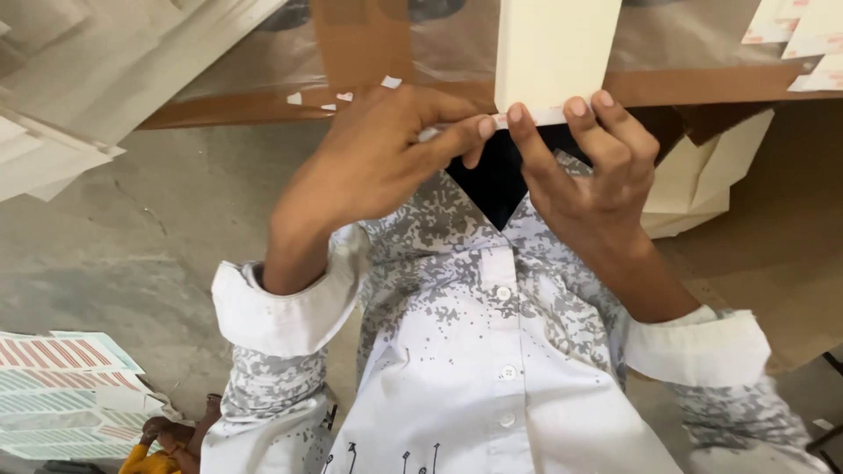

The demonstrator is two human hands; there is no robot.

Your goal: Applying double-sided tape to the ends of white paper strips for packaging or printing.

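Observation:
A cream cardboard sheet (pixel 553 53) stands upright at the top centre, in front of a white and grey patterned button shirt (pixel 492 351). Both hands pinch its lower edge, where a narrow white strip (pixel 540 118) runs along it. My left hand (pixel 378 162) comes in from the left, thumb and forefinger closed on the strip's end. My right hand (pixel 597 167) grips the same edge from the right, fingers curled over the front of the sheet. Rolled white cuffs show on both forearms.
Cream folded cartons (pixel 702 175) are stacked at the right. More cream sheets (pixel 79 79) fan out at the top left. Striped red and teal sticker sheets (pixel 61 386) lie at the bottom left on a grey concrete floor (pixel 158 228). Brown cardboard (pixel 369 35) lies behind.

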